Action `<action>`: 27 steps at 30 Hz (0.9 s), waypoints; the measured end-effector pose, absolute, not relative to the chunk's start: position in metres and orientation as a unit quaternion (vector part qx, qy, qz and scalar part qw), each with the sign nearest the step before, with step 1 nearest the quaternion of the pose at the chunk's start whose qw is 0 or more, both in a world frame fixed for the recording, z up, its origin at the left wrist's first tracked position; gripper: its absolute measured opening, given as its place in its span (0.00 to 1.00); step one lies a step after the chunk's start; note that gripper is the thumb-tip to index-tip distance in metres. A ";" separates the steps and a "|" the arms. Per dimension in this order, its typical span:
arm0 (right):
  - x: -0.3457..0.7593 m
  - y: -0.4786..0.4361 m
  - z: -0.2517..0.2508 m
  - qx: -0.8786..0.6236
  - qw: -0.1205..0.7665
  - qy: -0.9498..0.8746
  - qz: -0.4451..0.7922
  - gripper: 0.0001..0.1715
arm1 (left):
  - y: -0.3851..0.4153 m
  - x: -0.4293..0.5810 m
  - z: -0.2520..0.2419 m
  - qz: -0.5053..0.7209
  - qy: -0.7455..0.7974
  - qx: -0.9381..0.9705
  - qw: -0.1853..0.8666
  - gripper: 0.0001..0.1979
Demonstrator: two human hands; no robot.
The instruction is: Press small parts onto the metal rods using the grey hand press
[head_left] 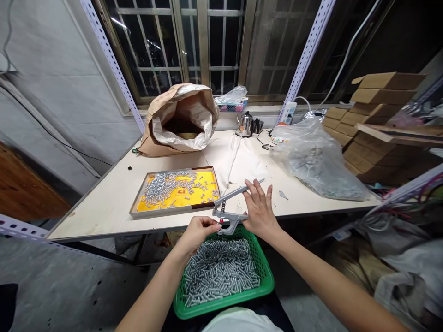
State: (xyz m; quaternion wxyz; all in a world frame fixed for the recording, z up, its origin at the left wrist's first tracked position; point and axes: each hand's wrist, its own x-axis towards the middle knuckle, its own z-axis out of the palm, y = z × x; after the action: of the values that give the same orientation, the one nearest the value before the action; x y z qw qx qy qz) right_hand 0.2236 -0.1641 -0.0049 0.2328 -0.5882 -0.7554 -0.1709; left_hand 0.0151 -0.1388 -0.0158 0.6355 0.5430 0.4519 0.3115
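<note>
At the front edge of the tabletop [100, 198], the left hand [198, 232], pinched, its hold unclear, seemingly readies the hand press [231, 217], whose lever [233, 192] the right hand [260, 211] loosely grips; pressing calls for clearing the left.

Behind the pale table [100, 203] stands a wide window [202, 46] in a brownish metal frame, its panes dark behind pale bars and a bright streak of light [118, 21] showing in the glass beyond the table's left part, with a light sill [270, 108] running below. Perforated pale metal posts rise at the table's back, a left post [112, 60] and a right post [306, 55], both leaning outward in view. Left of the table are a greyish-white wall [76, 92] and a brown wooden board [27, 184], while grey, dark-flecked floor [79, 286] shows below the table's front edge.
</note>
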 end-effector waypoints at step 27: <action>0.211 -0.172 -0.012 -0.588 0.245 -0.755 -0.156 0.30 | -0.128 0.004 0.001 0.165 0.400 0.617 0.657 0.08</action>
State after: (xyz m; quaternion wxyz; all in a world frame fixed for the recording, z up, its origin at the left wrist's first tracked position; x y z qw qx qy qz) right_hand 0.2113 -0.1720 -0.0117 0.2451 -0.5883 -0.7547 -0.1556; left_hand 0.0043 -0.1281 0.0012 0.6572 0.6174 0.3998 0.1646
